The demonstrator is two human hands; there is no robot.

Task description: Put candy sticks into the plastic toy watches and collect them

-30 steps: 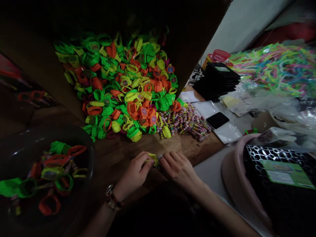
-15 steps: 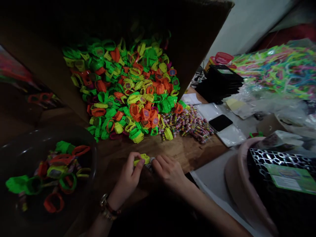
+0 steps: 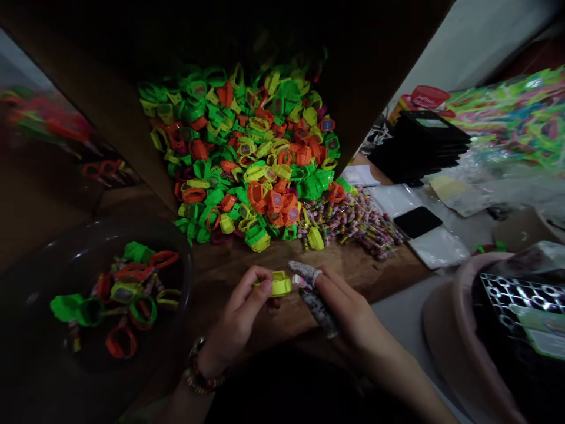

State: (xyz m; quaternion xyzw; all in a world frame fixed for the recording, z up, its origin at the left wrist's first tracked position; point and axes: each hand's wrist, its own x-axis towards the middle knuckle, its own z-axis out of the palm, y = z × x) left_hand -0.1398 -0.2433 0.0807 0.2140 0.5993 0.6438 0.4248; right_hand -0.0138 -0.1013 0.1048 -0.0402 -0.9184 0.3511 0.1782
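Observation:
A yellow toy watch [image 3: 281, 284] is pinched between the thumb and fingers of my left hand [image 3: 247, 300], above the wooden table. My right hand [image 3: 339, 294], with grey speckled coverings on its thumb and a finger, grips a small wrapped candy roll [image 3: 300, 281] whose end points at the watch. A narrow gap separates the candy from the watch. Just beyond my hands lies a large heap of green, yellow and orange toy watches [image 3: 256, 165], with a pile of wrapped candy rolls [image 3: 353, 218] at its right edge.
A dark basin [image 3: 183, 259] at the left holds several watches with candy. To the right are a black phone [image 3: 418, 222], stacked black trays [image 3: 430, 144] and a pink tub [image 3: 441, 318] with a black tray in it. A large box wall [image 3: 88, 106] surrounds the heap.
My right hand has moved back from the yellow watch, and the candy roll and finger coverings now show. The whole view has shifted, with things appearing further right.

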